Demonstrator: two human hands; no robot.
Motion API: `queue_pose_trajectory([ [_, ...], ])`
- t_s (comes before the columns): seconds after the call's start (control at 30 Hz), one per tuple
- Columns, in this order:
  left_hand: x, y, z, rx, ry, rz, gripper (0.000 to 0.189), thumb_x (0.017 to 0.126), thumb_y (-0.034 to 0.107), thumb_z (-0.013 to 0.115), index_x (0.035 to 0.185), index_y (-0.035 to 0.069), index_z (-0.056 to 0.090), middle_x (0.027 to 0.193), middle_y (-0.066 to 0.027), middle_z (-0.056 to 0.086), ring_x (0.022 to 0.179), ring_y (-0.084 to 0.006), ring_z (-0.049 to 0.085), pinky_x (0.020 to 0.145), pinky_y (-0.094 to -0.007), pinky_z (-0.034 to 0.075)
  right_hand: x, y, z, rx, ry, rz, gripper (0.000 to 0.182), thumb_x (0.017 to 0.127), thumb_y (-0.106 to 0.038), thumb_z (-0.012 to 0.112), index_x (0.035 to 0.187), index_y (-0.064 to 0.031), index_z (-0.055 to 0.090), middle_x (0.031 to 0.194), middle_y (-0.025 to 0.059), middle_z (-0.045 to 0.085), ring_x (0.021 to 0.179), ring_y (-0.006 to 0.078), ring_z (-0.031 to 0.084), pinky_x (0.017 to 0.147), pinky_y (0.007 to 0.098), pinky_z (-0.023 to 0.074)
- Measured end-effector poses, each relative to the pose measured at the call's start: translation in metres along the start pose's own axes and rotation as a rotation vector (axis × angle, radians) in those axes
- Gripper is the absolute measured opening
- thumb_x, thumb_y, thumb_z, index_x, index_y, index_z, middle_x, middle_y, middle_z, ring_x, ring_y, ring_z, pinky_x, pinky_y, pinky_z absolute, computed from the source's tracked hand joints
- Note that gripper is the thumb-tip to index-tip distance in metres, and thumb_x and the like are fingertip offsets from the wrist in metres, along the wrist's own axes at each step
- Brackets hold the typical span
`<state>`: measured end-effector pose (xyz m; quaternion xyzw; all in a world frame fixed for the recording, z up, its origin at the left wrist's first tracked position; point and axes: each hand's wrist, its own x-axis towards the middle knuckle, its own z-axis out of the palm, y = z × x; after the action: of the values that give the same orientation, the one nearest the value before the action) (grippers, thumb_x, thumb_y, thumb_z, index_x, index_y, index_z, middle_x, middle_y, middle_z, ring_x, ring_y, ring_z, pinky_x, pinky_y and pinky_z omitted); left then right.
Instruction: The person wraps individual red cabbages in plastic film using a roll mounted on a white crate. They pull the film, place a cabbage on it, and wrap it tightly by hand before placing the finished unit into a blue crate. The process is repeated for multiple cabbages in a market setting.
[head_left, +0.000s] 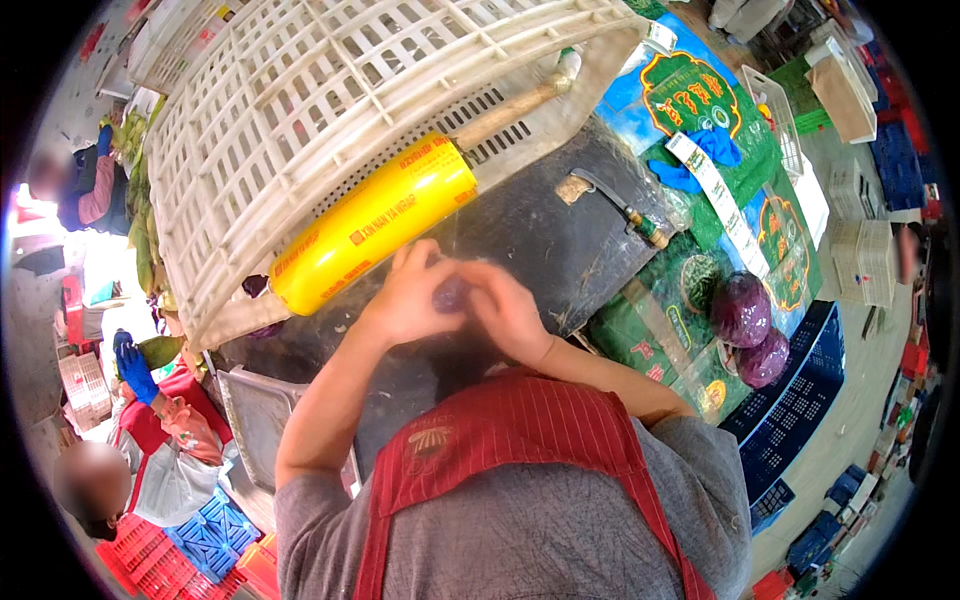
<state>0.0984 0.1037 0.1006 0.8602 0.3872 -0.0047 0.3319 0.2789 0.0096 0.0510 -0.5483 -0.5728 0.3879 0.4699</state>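
Note:
Both of my hands are cupped around a round purple thing (448, 295), most likely a red cabbage, mostly hidden by my fingers. My left hand (411, 298) covers its left side, and my right hand (512, 309), slightly blurred, covers the right. Just beyond them a yellow roll of cling film (375, 223) lies aslant on a wooden rod (517, 112), against a white plastic crate (300, 112). Under my hands is a dark work surface (525, 217). Two film-wrapped red cabbages (741, 309) rest on green printed packaging at the right.
A curved knife (611, 196) lies on the dark surface. Beyond it are blue gloves (705, 154) and a strip of labels (720, 202) bearing writing. A dark blue crate (787, 397) stands at the right. On the left, a co-worker's blue-gloved hand (139, 371) holds a green vegetable.

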Motion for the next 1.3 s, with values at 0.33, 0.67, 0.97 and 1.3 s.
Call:
queue_pose_trajectory([
  [0.33,0.003,-0.011,0.003,-0.037,0.048,0.071,0.061,0.07,0.031,0.087,0.123,0.012,0.065,0.129,-0.018,0.05,0.123,-0.0398,0.05,0.109,-0.0457,0.043,-0.003,0.04,0.021,0.346,-0.179,0.217,0.06,0.101,-0.025,0.064,0.151,-0.0019,0.041,0.143,0.0218,0.054,0.133,0.0303,0.053,0.111,0.0413,0.0424],
  [0.67,0.015,-0.02,0.011,-0.35,-0.169,0.086,0.043,0.079,0.029,0.085,0.114,0.009,0.069,0.109,-0.012,0.063,0.112,-0.0301,0.061,0.102,-0.0395,0.048,-0.014,0.006,-0.009,0.26,-0.288,0.764,0.042,0.101,-0.021,0.064,0.136,-0.0023,0.052,0.126,0.02,0.062,0.116,0.0281,0.063,0.099,0.0391,0.0497],
  [0.97,0.01,-0.047,0.019,-0.505,-0.108,0.053,0.036,0.094,0.031,0.073,0.118,0.004,0.069,0.117,-0.0148,0.065,0.113,-0.0309,0.062,0.101,-0.0399,0.048,-0.021,0.02,0.008,0.099,-0.214,0.082,0.074,0.087,-0.024,0.079,0.149,-0.0039,0.044,0.144,0.0221,0.05,0.136,0.038,0.048,0.115,0.0448,0.0388],
  [1.3,0.016,-0.04,0.025,-0.464,-0.122,0.004,0.038,0.096,0.036,0.07,0.118,0.005,0.071,0.116,-0.016,0.066,0.113,-0.0323,0.062,0.102,-0.041,0.047,0.026,0.033,-0.007,-0.092,0.072,0.381,0.034,0.092,-0.031,0.076,0.103,-0.0008,0.066,0.09,0.0188,0.071,0.083,0.033,0.072,0.078,0.04,0.0569],
])
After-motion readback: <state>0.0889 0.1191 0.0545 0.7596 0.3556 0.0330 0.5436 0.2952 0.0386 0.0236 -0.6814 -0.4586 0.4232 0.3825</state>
